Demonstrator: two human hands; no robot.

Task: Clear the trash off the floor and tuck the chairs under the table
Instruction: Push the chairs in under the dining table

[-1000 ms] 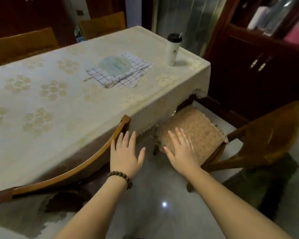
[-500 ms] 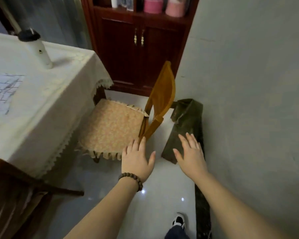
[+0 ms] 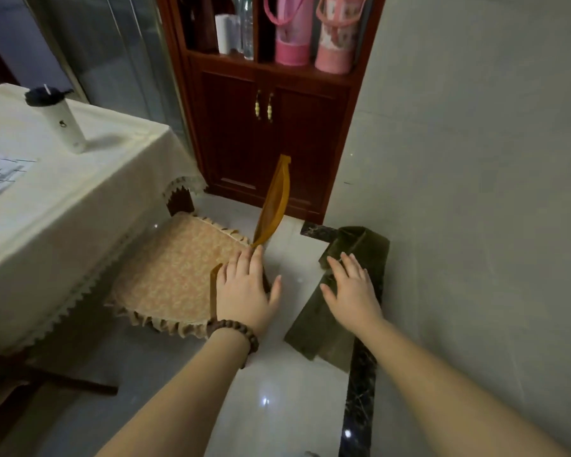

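A wooden chair with a frilled tan seat cushion stands partly under the table, its curved backrest seen edge-on. My left hand, a bead bracelet on its wrist, is spread open at the near end of the backrest, fingers touching or nearly touching the wood. My right hand hovers open to the right of the chair, over a dark green folded cloth that lies on the floor against the wall. Neither hand holds anything.
A white bottle with a black lid stands on the cream tablecloth. A dark red cabinet fills the corner behind the chair. The grey wall is close on the right. Another chair's dark legs show at lower left.
The view has swung right from the table to the chair by the wall. Both open hands have moved forward; the left one has reached the chair's backrest, the right one is over the green cloth.
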